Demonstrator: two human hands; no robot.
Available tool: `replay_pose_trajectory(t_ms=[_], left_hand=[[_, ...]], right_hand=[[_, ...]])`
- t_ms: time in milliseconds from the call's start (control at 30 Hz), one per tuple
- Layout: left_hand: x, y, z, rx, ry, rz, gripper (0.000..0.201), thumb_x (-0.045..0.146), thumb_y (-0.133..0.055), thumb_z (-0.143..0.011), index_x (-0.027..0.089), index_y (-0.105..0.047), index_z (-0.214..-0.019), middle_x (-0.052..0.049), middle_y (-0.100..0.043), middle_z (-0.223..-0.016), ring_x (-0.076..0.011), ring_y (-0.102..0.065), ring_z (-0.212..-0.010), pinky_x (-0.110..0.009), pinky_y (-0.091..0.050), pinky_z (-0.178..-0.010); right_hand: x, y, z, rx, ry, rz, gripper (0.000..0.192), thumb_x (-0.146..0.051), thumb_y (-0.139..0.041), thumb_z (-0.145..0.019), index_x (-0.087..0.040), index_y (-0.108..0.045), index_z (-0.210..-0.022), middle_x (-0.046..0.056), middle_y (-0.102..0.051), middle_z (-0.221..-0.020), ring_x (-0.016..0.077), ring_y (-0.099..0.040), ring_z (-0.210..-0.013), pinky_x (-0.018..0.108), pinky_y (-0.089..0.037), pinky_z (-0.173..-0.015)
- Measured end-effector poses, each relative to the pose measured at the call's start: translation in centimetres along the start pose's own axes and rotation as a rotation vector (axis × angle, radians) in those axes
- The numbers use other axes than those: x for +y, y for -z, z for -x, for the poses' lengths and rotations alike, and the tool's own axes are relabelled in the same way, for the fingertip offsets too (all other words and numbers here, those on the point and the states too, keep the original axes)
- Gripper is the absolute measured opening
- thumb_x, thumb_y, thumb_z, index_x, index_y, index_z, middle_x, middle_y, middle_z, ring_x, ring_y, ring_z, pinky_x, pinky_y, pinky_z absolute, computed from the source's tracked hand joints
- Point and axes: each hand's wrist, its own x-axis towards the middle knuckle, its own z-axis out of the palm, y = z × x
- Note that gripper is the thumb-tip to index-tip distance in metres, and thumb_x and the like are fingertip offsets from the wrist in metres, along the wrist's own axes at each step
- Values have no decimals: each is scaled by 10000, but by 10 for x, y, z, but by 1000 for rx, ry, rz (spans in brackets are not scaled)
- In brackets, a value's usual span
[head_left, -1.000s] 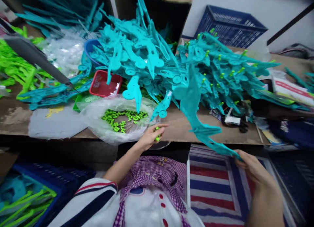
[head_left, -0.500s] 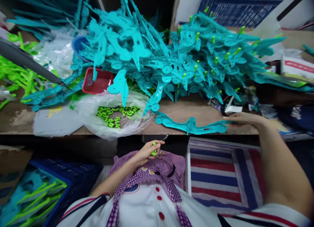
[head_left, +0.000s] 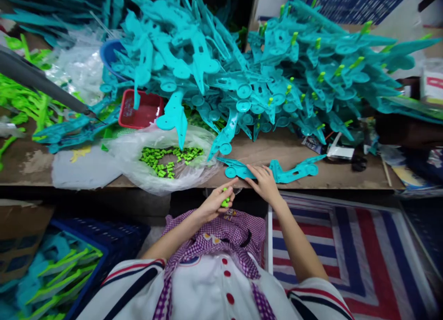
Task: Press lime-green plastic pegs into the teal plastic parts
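The left hand (head_left: 216,204) is mostly curled, holding a few small green pieces (head_left: 225,200) against the palm, with the index finger pointing out by the table edge. Whether that fingertip touches anything is hard to tell. The right hand (head_left: 266,184) is loosely open, its fingers spread and lightly bent on a long turquoise part (head_left: 296,173), which lies along the front of the table (head_left: 375,174).

Just left of the part, a clear plastic bag (head_left: 126,156) lies wide open with many loose bits (head_left: 155,168) inside, of the same green. Behind it are a red tray (head_left: 125,121), whose contents are unclear, and a blue bowl (head_left: 108,55), partly hidden by a big heap of turquoise parts (head_left: 180,48). A second heap (head_left: 321,75), to the right, has green bits sticking out of it. Below the table at left, a blue crate (head_left: 119,244) holds turquoise and green parts; at right, a box is lined with a striped sheet (head_left: 372,260).

Pale marks on the red tray's inner wall cannot be read. At the far right, a white packet (head_left: 432,96) has a red band, its print too blurred to read.
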Motion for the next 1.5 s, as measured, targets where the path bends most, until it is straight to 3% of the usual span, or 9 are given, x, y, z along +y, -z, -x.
replay_pose_trajectory(t_ms=[167, 300, 467, 700, 867, 1000, 1133, 1233, 1500], left_hand=[[3, 2, 2, 5, 22, 89, 719, 416, -777, -790, 189, -508, -1417, 45, -481, -706, -12, -388, -455, -83, -161, -337], [5, 7, -4, -20, 106, 177, 485, 425, -683, -874, 114, -608, -1238, 29, -494, -710, -2, -365, -438, -77, -167, -324], [15, 17, -7, -15, 69, 145, 410, 505, -698, -834, 116, -572, -837, 22, -504, -683, -5, -393, -438, -65, -198, -312], [36, 20, -9, -83, 66, 142, 367, 421, -752, -814, 126, -536, -843, 22, -499, -704, 0, -382, -449, -52, -194, -318], [50, 4, -15, -8, -39, 202, 242, 353, -649, -909, 135, -616, -1009, 38, -455, -698, -9, -323, -446, -83, -151, -340], [35, 1, -19, 99, -253, -257, 422, 373, -667, -881, 190, -631, -1260, 28, -508, -692, -56, -386, -494, -146, -261, -421], [14, -7, -40, 137, -469, -1044, 369, 272, -607, -907, 222, -665, -1268, -91, -630, -1015, -210, -593, -890, -271, -455, -733], [10, -15, -60, 115, -374, -1402, 449, 213, -515, -937, 221, -573, -1382, -158, -575, -1205, -280, -610, -972, -372, -455, -833], [21, -4, -81, -43, -323, -1493, 490, 109, -483, -897, 176, -575, -1374, -189, -604, -1166, -299, -619, -925, -443, -437, -896]], right_hand=[[33, 20, 17, -34, -45, 16, 483, -437, -483, -983, -241, -505, -1424, 118, -651, -1263, 260, -584, -1190, 458, -344, -1052], [-20, 26, 0, -21, -96, -134, 465, -451, -510, -970, -258, -543, -1392, 126, -587, -1349, 276, -524, -1269, 469, -339, -1057], [-92, 17, -36, -190, -81, -539, 296, -385, -492, -988, -253, -699, -1153, 79, -656, -1138, 216, -589, -1079, 396, -432, -946], [-86, 33, -83, -393, 37, -634, 205, -320, -549, -962, -229, -709, -1051, 55, -659, -1016, 190, -578, -993, 349, -454, -897], [-67, 28, -102, -64, -137, -813, 240, -415, -575, -933, -223, -696, -1011, 37, -678, -958, 161, -605, -871, 308, -510, -801], [-31, 20, -70, 237, -472, -892, 364, -481, -586, -907, -227, -664, -1156, 26, -685, -906, 129, -590, -698, 284, -528, -656], [-5, 6, -43, 310, -610, -926, 406, -540, -681, -813, -196, -683, -1030, 36, -698, -825, 155, -643, -700, 329, -568, -703], [2, -5, -43, 258, -615, -922, 450, -579, -724, -746, -183, -672, -954, 52, -714, -835, 184, -680, -752, 364, -583, -747], [3, -13, -45, 195, -507, -663, 393, -551, -649, -829, -177, -692, -944, 67, -720, -931, 183, -663, -804, 332, -554, -748]])
